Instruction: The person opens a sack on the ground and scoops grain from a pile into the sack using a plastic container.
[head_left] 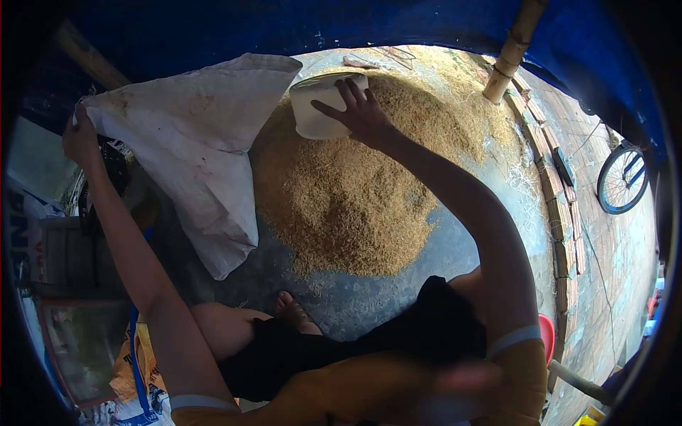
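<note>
A white woven sack point(195, 135) hangs at the upper left, its top corner gripped by my left hand point(80, 135). The sack is creased and stained, and its lower end hangs near the floor. My right hand point(359, 113) rests on a whitish round tub point(316, 110), fingers spread over its side and rim. The tub stands tilted at the back left of a big heap of golden grain point(355, 206), close to the sack's right edge. What is inside the tub cannot be made out.
A bamboo pole point(508, 60) rises at the upper right under a blue tarp point(398, 21). A row of bricks point(561, 213) edges the floor, with a bicycle wheel point(622, 179) beyond. My bare foot point(290, 309) is near the heap. Bags and a framed panel point(85, 348) stand left.
</note>
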Demonstrator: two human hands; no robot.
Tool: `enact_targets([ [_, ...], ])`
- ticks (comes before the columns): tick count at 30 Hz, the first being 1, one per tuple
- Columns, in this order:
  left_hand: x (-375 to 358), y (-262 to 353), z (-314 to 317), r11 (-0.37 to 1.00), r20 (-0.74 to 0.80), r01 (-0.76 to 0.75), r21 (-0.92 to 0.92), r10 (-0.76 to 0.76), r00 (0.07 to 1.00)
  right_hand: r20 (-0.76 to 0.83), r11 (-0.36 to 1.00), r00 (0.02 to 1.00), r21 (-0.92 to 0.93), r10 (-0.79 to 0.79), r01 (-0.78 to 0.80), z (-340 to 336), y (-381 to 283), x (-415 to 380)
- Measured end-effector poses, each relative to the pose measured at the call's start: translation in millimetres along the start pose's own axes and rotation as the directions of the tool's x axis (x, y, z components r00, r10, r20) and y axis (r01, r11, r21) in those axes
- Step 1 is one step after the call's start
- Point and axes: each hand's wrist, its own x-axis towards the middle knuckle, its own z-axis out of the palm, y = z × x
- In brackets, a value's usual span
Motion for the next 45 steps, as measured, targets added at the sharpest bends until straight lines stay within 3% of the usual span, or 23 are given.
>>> enact_targets([
  [2, -5, 1, 1, 1.000, 0.013, 0.007, 0.004, -0.007, 1.000, 0.018, 0.991, 0.997, -0.109, -0.078, 0.080, 18, -12, 15],
  [7, -13, 1, 10, 0.996, 0.012, -0.087, 0.033, 0.087, 0.996, 0.045, 0.999, 0.998, -0.024, -0.038, 0.039, 58, -56, 1],
  [9, -19, 24, -1, 0.994, 0.208, -0.042, -0.098, 0.061, 0.976, 0.039, 0.997, 0.996, -0.020, -0.080, 0.081, 54, -72, -11],
  [11, -23, 37, -5, 0.990, 0.275, -0.073, -0.119, 0.104, 0.956, 0.211, 0.995, 0.973, -0.021, -0.091, 0.098, 39, -83, -17],
  [12, -25, 43, -6, 0.982, 0.335, -0.115, -0.150, 0.160, 0.929, 0.126, 0.992, 0.986, -0.057, -0.106, 0.113, 45, -82, -22],
  [13, -28, 48, -3, 0.983, 0.333, -0.109, -0.148, 0.153, 0.930, 0.125, 0.991, 0.986, -0.057, -0.112, 0.120, 41, -80, -26],
  [15, -38, 59, 5, 0.856, 0.226, -0.222, -0.468, 0.358, 0.906, 0.130, 0.989, 0.980, 0.014, -0.149, 0.148, 28, -75, -38],
  [16, -44, 68, 4, 0.855, 0.223, -0.221, -0.469, 0.357, 0.907, 0.129, 0.989, 0.980, 0.011, -0.149, 0.149, 20, -73, -45],
  [19, -64, 97, -2, 0.755, 0.258, -0.246, -0.608, 0.481, 0.838, 0.215, 0.984, 0.964, -0.050, -0.155, 0.169, 3, -64, -73],
  [21, -78, 114, -1, 0.695, 0.400, -0.257, -0.671, 0.631, 0.664, 0.243, 0.990, 0.960, 0.025, -0.138, 0.136, -2, -54, -96],
  [23, -98, 136, 3, 0.640, 0.340, -0.337, -0.691, 0.699, 0.629, 0.255, 0.991, 0.957, 0.036, -0.135, 0.130, -9, -44, -112],
  [25, -117, 157, 6, 0.556, 0.329, -0.422, -0.716, 0.802, 0.498, 0.409, 0.987, 0.909, 0.158, -0.073, 0.009, -22, -38, -124],
  [29, -155, 191, 17, 0.554, 0.355, -0.489, -0.674, 0.823, 0.443, 0.461, 0.946, 0.887, 0.282, 0.011, -0.158, -32, -9, -102],
  [31, -170, 207, 16, 0.497, 0.242, -0.611, -0.617, 0.858, 0.454, 0.456, 0.913, 0.881, 0.293, 0.128, -0.285, -30, 6, -90],
  [33, -180, 220, 18, 0.474, 0.252, -0.545, -0.691, 0.865, 0.434, 0.386, 0.861, 0.817, 0.101, 0.428, -0.499, -30, 23, -81],
  [34, -185, 225, 19, 0.459, 0.267, -0.474, -0.752, 0.868, 0.418, 0.386, 0.858, 0.814, 0.097, 0.435, -0.505, -25, 33, -82],
  [37, -211, 233, 24, 0.393, 0.204, -0.498, -0.773, 0.897, 0.391, 0.354, 0.801, 0.737, -0.062, 0.576, -0.596, -9, 54, -106],
  [39, -227, 238, 22, 0.355, 0.173, -0.507, -0.786, 0.913, 0.370, 0.433, 0.629, 0.548, -0.059, 0.716, -0.775, 2, 61, -129],
  [41, -245, 237, 18, 0.390, 0.297, -0.466, -0.794, 0.918, 0.264, 0.474, 0.583, 0.490, -0.062, 0.731, -0.810, 14, 66, -151],
  [42, -262, 232, 26, 0.406, 0.348, -0.354, -0.843, 0.912, 0.218, 0.472, 0.490, 0.417, -0.037, 0.777, -0.871, 14, 67, -156],
  [43, -280, 223, 40, 0.416, 0.406, -0.325, -0.849, 0.908, 0.102, 0.471, 0.393, 0.340, -0.016, 0.814, -0.919, 14, 68, -161],
  [44, -300, 209, 58, 0.429, 0.454, -0.298, -0.853, 0.891, -0.016, 0.437, 0.392, 0.337, -0.039, 0.834, -0.919, 26, 69, -167],
  [45, -332, 181, 88, 0.554, 0.641, -0.352, -0.755, 0.738, -0.213, 0.469, 0.427, 0.346, -0.076, 0.813, -0.901, 14, 60, -161],
])
